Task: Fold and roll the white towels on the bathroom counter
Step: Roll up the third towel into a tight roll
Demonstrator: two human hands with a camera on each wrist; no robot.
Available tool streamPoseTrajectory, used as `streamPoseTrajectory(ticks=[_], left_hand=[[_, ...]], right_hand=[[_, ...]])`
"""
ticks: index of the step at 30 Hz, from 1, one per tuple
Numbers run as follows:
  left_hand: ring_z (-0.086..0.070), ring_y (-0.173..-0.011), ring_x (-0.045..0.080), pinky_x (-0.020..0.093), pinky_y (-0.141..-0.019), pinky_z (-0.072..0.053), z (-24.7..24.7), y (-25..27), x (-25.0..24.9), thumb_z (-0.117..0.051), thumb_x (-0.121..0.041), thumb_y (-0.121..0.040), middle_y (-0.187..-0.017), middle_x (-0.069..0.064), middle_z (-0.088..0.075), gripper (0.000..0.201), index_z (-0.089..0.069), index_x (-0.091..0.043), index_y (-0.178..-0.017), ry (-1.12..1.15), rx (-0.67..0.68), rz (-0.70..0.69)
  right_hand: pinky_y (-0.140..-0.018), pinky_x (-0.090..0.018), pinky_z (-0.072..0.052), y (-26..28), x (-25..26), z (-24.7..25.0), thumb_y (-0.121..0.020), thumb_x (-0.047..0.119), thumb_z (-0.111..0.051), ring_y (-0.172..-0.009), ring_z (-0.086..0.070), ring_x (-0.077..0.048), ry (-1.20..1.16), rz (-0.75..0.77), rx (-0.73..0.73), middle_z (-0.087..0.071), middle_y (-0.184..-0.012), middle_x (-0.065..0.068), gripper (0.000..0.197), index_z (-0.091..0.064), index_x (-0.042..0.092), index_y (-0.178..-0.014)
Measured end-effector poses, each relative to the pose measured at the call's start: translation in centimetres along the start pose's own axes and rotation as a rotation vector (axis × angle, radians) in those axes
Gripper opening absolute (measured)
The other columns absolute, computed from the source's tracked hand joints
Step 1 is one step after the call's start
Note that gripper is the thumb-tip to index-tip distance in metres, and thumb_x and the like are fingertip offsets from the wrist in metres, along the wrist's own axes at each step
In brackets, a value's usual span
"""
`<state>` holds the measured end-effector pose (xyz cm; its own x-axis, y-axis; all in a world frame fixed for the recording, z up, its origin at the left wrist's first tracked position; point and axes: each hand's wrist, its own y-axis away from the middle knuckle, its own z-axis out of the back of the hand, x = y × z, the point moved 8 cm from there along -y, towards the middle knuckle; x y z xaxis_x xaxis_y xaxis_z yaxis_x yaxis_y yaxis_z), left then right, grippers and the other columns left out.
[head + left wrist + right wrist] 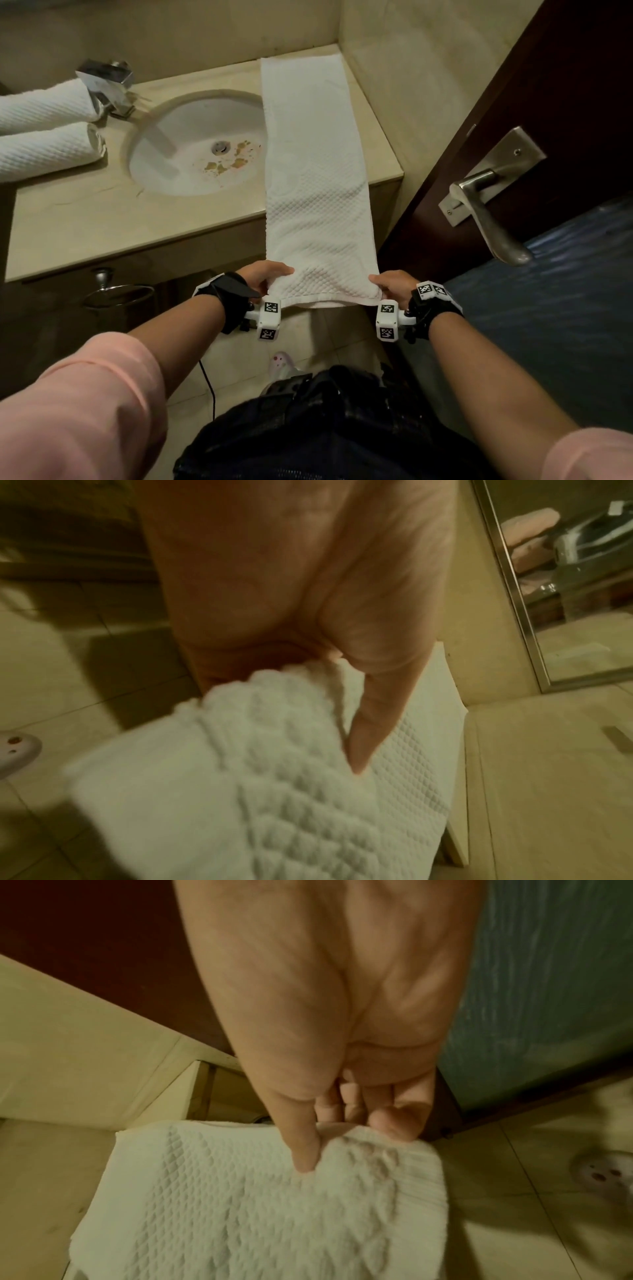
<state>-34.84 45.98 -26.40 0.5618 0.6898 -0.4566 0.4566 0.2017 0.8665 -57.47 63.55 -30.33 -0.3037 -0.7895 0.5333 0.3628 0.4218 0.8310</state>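
A long white waffle-weave towel (313, 164), folded into a narrow strip, lies along the right side of the beige counter (102, 219) and hangs past its front edge. My left hand (270, 275) pinches the strip's near left corner, thumb on top; the left wrist view shows the thumb (369, 723) pressed on the towel (274, 791). My right hand (388, 282) pinches the near right corner, and in the right wrist view the thumb (308, 1145) lies on the towel (240, 1204) with the fingers under its edge. The near end is held in the air.
Two rolled white towels (44, 102) (48, 150) lie at the counter's left, beside a chrome tap (109, 82). The round sink (198, 144) sits left of the strip. A dark door with a metal handle (486, 212) stands close on the right. A towel ring (118, 294) hangs below the counter.
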Motion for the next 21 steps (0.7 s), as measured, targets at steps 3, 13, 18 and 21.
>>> streamPoseTrajectory(ticks=[3,13,18,21], left_hand=[[-0.062,-0.091,0.028,0.034,-0.084,-0.047,0.2,0.1,0.3,-0.061,-0.012,-0.088,-0.112,0.016,-0.065,0.03,-0.058,-0.002,-0.116,-0.043,-0.086,0.026],[-0.047,-0.067,0.021,0.03,-0.059,-0.039,1.0,0.5,2.0,-0.056,-0.029,-0.095,-0.078,0.009,-0.051,0.026,-0.052,-0.004,-0.104,-0.216,-0.321,0.118],[-0.062,-0.095,0.037,0.05,-0.084,-0.055,0.6,-0.7,3.5,-0.048,-0.025,-0.099,-0.098,0.023,-0.064,0.037,-0.067,-0.004,-0.076,-0.227,-0.197,0.11],[-0.061,-0.102,0.038,0.043,-0.073,-0.059,-0.3,0.4,3.8,-0.043,-0.015,-0.101,-0.113,0.028,-0.059,0.026,-0.048,0.01,-0.109,-0.142,-0.085,0.132]], right_hand=[[-0.062,-0.033,-0.039,0.4,-0.2,0.9,-0.088,0.02,-0.066,-0.057,-0.047,-0.021,0.086,0.044,-0.025,-0.052,-0.064,-0.01,0.025,-0.057,0.007,-0.069],[-0.059,-0.025,-0.046,3.5,0.7,0.5,-0.086,0.013,-0.07,-0.066,-0.061,-0.014,0.11,0.095,0.026,-0.067,-0.078,-0.005,0.007,-0.067,0.007,-0.082],[-0.083,-0.038,-0.055,3.5,0.6,1.0,-0.085,0.015,-0.071,-0.088,-0.067,-0.026,0.196,0.086,-0.041,-0.07,-0.095,-0.012,0.008,-0.066,0.008,-0.087],[-0.089,-0.044,-0.054,3.3,0.5,1.5,-0.081,0.015,-0.074,-0.09,-0.068,-0.029,0.243,0.065,-0.073,-0.071,-0.097,-0.015,0.011,-0.065,0.009,-0.083]])
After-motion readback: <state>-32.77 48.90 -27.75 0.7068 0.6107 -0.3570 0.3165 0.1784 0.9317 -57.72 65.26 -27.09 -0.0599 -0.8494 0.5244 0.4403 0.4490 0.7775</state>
